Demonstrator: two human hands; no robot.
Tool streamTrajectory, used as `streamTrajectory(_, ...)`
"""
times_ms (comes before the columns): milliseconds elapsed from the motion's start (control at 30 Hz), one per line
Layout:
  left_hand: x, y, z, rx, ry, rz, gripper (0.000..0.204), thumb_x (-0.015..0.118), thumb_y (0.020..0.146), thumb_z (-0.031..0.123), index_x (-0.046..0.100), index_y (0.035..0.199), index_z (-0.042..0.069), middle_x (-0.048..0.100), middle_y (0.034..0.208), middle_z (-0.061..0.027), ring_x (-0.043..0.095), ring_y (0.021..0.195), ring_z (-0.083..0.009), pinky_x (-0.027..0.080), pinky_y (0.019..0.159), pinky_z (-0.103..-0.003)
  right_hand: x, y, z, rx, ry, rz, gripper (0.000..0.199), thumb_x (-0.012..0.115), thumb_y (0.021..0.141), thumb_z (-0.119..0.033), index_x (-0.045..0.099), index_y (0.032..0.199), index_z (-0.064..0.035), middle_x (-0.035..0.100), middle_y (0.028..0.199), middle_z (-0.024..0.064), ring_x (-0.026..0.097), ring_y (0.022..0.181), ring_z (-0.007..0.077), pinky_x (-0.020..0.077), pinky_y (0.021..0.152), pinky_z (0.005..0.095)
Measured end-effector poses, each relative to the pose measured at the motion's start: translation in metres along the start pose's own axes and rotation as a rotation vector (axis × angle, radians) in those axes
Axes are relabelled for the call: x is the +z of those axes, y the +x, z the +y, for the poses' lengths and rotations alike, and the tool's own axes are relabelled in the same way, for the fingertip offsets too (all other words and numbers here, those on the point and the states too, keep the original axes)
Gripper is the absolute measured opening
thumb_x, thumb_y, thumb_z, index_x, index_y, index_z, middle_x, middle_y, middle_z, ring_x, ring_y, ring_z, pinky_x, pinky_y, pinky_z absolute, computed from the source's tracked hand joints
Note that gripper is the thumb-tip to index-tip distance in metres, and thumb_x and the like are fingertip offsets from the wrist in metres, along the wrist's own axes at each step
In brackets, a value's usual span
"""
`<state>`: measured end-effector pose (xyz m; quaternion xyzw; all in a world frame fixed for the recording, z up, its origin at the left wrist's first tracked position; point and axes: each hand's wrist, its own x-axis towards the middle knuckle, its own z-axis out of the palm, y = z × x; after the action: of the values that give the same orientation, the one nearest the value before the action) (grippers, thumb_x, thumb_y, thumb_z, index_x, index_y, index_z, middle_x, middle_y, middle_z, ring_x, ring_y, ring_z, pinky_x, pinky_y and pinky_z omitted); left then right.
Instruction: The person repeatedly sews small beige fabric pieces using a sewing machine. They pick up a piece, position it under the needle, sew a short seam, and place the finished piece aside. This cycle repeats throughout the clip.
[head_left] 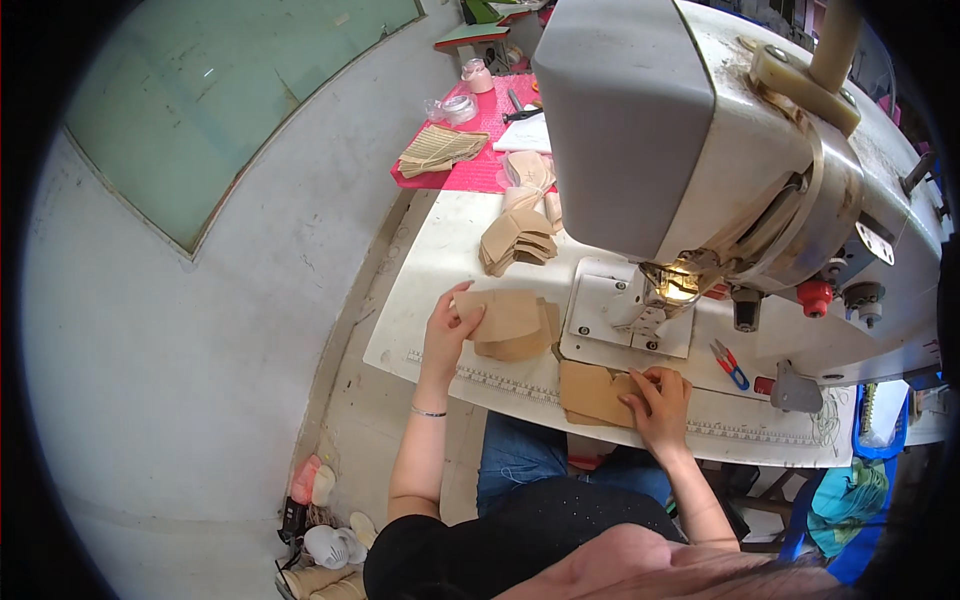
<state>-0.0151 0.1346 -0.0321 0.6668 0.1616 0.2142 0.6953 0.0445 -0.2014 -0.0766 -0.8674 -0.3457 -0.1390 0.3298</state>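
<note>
Hands at an industrial sewing machine (640, 130), seen from above. The left hand (457, 325) has its thumb over the left end of an upper tan panel (508, 313) and its fingers curled around that end, gripping it; the panel lies over lower tan panels (522, 349), which show along its front and right sides, to the left of the metal bed plate (590, 295). The right hand (662, 398) is partly curled, thumb and fingertips touching the right end of the front tan panels (590, 392) — whether it grips them or merely rests there cannot be told. These front panels overlap one another near the front edge of the white sewing table (400, 335), covering part of the printed ruler strip (500, 381). A lit lamp (681, 284) shines at the needle area. Behind the left hand stands a fanned stack of tan pieces (515, 238); right of the bed plate lie red-and-blue thread snips (729, 366). Farther back, a bundle of striped pieces (441, 149) rests on a bright pink table cover (425, 181).
</note>
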Motion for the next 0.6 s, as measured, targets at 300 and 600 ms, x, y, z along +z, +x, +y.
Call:
streamTrajectory(300, 0.057, -0.044, -0.005, 0.646, 0.758, 0.163, 0.042, 0.064, 0.085, 0.011, 0.050, 0.123, 0.001, 0.051, 0.124, -0.0157, 0.049, 0.113, -0.0294, 0.039, 0.096, -0.040, -0.003, -0.006, 0.006, -0.040, -0.107, -0.032, 0.042, 0.070, 0.077, -0.020, 0.061, 0.117, -0.0119, 0.058, 0.116, 0.0053, 0.053, 0.106, 0.0250, 0.0346, 0.091, 0.0437)
streamTrajectory(600, 0.113, -0.065, -0.050, 0.689, 0.903, -0.379, 0.040, 0.072, 0.077, 0.020, 0.061, 0.112, 0.005, 0.055, 0.120, -0.0104, 0.046, 0.121, -0.0295, 0.038, 0.097, -0.044, -0.005, -0.001, 0.001, -0.035, -0.066, 0.055, 0.035, 0.070, 0.076, -0.017, 0.063, 0.109, -0.0091, 0.057, 0.116, 0.0066, 0.051, 0.108, 0.0263, 0.0354, 0.091, 0.0434)
